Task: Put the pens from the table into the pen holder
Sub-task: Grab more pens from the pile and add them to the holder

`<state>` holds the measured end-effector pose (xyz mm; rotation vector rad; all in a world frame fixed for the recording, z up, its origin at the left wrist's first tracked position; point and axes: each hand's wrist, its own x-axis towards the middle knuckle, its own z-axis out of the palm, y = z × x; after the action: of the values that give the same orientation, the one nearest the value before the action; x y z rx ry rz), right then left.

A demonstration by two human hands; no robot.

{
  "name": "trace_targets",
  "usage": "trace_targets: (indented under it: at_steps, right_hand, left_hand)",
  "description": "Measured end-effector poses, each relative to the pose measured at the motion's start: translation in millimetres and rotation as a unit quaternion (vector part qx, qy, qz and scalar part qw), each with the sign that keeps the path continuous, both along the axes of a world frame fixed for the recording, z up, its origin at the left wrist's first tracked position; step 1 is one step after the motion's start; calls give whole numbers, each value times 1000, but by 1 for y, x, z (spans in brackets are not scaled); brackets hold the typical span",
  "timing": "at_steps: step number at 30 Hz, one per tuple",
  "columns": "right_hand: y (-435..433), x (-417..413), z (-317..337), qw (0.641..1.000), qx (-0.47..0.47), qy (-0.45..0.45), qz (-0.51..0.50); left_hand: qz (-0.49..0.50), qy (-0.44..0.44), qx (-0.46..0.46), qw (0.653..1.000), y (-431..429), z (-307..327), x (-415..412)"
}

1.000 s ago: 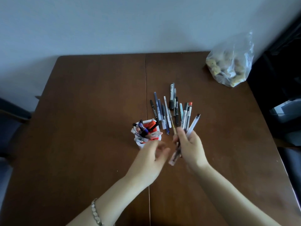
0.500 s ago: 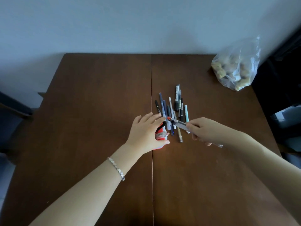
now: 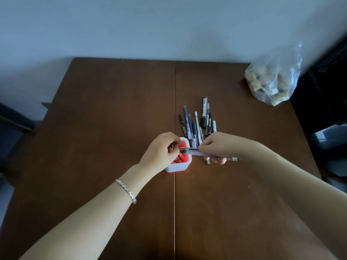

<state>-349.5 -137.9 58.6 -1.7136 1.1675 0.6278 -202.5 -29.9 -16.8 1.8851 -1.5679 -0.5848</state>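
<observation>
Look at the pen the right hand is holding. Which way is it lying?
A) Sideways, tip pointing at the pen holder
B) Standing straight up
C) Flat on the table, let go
A: the right hand grips the clear pen nearly level above the table, its tip reaching over the pen holder, where the left hand meets it.

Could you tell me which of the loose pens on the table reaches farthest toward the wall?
The black-and-white marker at the pile's right; its tip extends beyond every other pen's.
</observation>
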Motion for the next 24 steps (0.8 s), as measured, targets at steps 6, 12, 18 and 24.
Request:
trace_targets:
  at_steps: [6,12,18,24]
  right_hand:
    - [-2,46,-19,996,-6,81,-29]
    - [8,42,-23,990,-111,-67,-61]
    - [48,23,-41,884,-362,-254,-154]
    - [33,47,-57,864,-391,-248,-198]
  left_hand:
    - [30,74,1,997,14,-10,-1]
    - [33,111,22,993,25,-15,0]
    - [37,140,53,988,30,-16,-2]
    - [16,128,19,991,35,-14,0]
